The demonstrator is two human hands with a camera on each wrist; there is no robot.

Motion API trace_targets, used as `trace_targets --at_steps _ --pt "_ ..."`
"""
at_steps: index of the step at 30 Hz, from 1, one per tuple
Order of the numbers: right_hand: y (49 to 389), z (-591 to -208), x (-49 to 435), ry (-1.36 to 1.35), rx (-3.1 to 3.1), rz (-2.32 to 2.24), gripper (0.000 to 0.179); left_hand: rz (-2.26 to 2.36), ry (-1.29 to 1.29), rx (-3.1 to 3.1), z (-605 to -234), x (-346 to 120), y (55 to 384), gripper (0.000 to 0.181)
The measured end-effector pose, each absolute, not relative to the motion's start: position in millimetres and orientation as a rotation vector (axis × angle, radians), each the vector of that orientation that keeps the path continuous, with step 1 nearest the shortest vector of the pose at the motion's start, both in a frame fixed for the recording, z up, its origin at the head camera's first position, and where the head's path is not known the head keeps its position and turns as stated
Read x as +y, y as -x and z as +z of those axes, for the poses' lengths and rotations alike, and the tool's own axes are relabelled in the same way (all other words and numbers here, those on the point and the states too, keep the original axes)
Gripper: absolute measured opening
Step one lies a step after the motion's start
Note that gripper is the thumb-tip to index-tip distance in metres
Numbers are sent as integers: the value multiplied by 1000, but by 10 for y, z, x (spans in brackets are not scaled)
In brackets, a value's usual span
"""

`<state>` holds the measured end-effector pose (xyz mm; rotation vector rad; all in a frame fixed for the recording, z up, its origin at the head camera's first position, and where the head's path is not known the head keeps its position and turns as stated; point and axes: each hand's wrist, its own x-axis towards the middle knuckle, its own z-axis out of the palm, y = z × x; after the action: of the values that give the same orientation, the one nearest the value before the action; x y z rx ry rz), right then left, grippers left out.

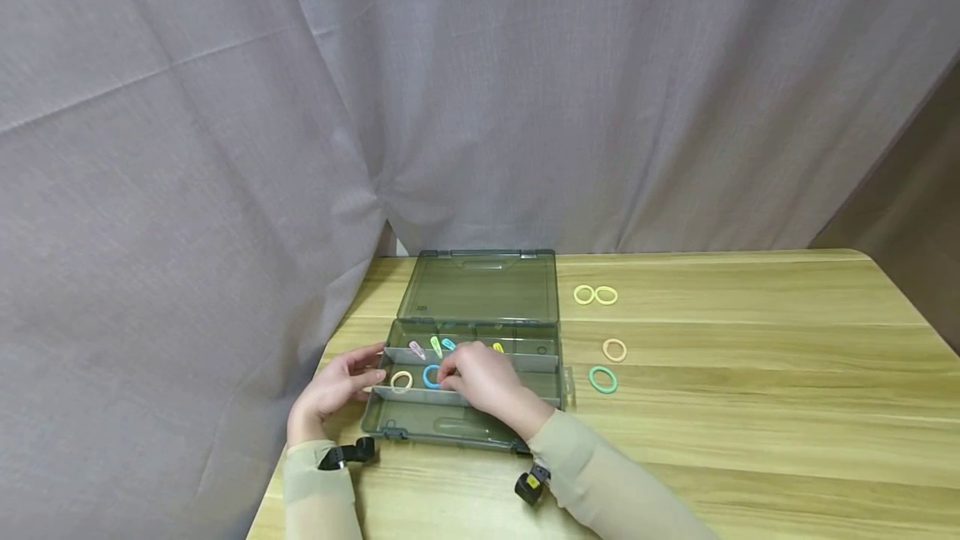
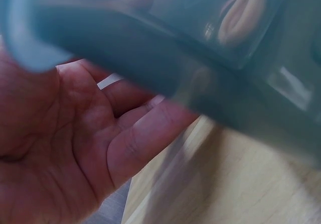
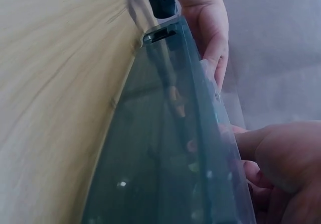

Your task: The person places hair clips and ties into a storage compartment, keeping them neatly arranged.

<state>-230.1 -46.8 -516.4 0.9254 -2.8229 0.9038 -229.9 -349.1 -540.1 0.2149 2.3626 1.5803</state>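
A translucent grey-green compartment box (image 1: 465, 422) lies open on the table. My left hand (image 1: 333, 388) holds its left edge, thumb at the rim and fingers along the outer side; the left wrist view shows the palm (image 2: 55, 138) beside the wall. In the middle compartment, my right hand (image 1: 483, 377) pinches the right side of a blue hair tie (image 1: 425, 377). A cream hair tie (image 1: 392, 382) sits to its left. Snap hair clips lie in the back row: pink (image 1: 417, 350), green (image 1: 436, 346), blue (image 1: 448, 344) and yellow (image 1: 498, 347). The right hand hides part of that row.
The box's lid (image 1: 480, 286) is folded back towards the curtain (image 1: 510, 107). On the table right of the box lie two touching yellow hair ties (image 1: 576, 295), a peach one (image 1: 604, 350) and a green one (image 1: 591, 377). The curtain hangs close on the left.
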Motion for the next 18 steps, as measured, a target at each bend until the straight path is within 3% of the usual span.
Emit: trace_targets --at_steps 18 --pt "2392 -5141 -711 -919 -2965 710 20 1576 -188 2366 -5365 -3495 2296 65"
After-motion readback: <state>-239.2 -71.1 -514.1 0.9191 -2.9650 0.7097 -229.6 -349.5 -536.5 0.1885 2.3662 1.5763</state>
